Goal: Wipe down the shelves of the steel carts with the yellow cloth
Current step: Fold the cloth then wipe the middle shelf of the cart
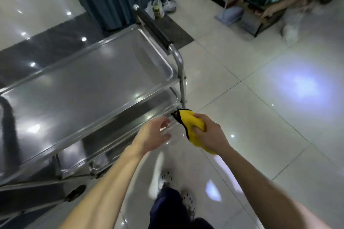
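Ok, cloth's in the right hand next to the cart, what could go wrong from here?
The yellow cloth is bunched in the right hand, so a pass may clean only a narrow strip.
The steel cart stands on casters on a glossy floor, and the left hand grips nothing; a hard wipe might roll it away.
Reaching onto the lower shelf, knuckles could hit the top shelf rim.

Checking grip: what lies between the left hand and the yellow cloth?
Head view: only a bare gap between left hand and yellow cloth, lower shelf corner beneath.
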The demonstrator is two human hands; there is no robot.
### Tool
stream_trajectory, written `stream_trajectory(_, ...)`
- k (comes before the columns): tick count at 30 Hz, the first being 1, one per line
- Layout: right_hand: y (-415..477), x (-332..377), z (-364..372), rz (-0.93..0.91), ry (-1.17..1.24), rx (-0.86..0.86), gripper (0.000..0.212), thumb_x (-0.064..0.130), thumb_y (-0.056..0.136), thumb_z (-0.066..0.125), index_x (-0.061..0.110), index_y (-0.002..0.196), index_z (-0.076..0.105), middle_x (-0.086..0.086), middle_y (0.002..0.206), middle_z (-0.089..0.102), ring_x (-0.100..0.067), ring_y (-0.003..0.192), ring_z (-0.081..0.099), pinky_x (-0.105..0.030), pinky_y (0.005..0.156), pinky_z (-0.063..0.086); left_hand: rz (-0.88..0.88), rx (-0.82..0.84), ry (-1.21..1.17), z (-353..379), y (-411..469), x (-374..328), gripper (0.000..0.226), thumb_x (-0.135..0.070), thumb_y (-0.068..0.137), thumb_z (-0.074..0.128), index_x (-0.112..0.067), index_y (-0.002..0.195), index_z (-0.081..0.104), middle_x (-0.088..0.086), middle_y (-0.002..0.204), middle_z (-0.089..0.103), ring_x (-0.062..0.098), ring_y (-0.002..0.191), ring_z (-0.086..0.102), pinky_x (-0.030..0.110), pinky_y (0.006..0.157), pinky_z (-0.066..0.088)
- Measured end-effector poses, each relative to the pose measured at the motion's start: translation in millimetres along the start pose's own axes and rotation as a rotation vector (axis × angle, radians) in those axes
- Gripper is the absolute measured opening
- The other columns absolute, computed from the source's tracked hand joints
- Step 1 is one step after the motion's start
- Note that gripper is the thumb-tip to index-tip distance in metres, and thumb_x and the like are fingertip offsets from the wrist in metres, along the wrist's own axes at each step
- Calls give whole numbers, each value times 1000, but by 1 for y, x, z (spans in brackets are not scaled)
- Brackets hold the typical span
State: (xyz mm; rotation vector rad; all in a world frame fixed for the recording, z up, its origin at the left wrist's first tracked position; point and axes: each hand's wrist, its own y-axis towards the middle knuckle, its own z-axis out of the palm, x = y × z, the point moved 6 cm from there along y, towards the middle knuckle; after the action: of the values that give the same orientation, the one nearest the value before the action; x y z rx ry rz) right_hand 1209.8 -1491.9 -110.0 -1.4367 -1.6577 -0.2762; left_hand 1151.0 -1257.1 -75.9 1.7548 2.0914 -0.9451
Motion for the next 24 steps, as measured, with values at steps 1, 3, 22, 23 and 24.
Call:
stream_trajectory(1, 8, 0, -20, 49, 25, -23, 52, 49, 99, 67, 39, 147, 49, 1, 119, 66, -25, 99, 62, -35, 79, 48, 88, -15, 48, -4, 12, -25, 55, -27, 79, 90, -27, 127, 64, -11, 112, 63, 19, 104, 64, 35, 89, 54)
stream_trajectory(3, 26, -3, -57, 146, 94, -67, 56, 54, 96, 70, 32, 141, 45, -1, 119, 61, -25, 98, 60, -34, 73, 44, 267, -76, 138, -9, 38, -69, 69, -32, 70, 92, -28, 131, 60, -10, 119, 58, 19, 110, 59, 37, 90, 53)
stream_trajectory(22, 306, 47, -293, 13, -164, 263, 60, 25, 79, 70, 32, 138, 63, 0, 124, 67, -24, 111, 63, -35, 84, 57, 295, -278, -30, -89, 401, -207, 9, -29, 114, 44, -20, 113, 44, 3, 80, 64, 29, 68, 63, 39, 59, 42)
stream_trajectory(23, 325, 53, -300, 6, -165, 248, 58, 22, 81, 71, 30, 138, 62, -1, 122, 66, -24, 108, 63, -32, 79, 56, 271, -277, -13, -99, 415, -204, 11, -30, 115, 42, -19, 115, 44, 4, 81, 65, 31, 69, 64, 39, 59, 41)
stream_trajectory(24, 345, 61, -305, 2, -174, 244, 57, 19, 83, 73, 29, 138, 60, -1, 122, 64, -23, 106, 63, -30, 74, 55, 237, -274, 2, -109, 428, -198, 12, -32, 116, 41, -20, 116, 43, 4, 82, 65, 30, 69, 64, 39, 60, 41)
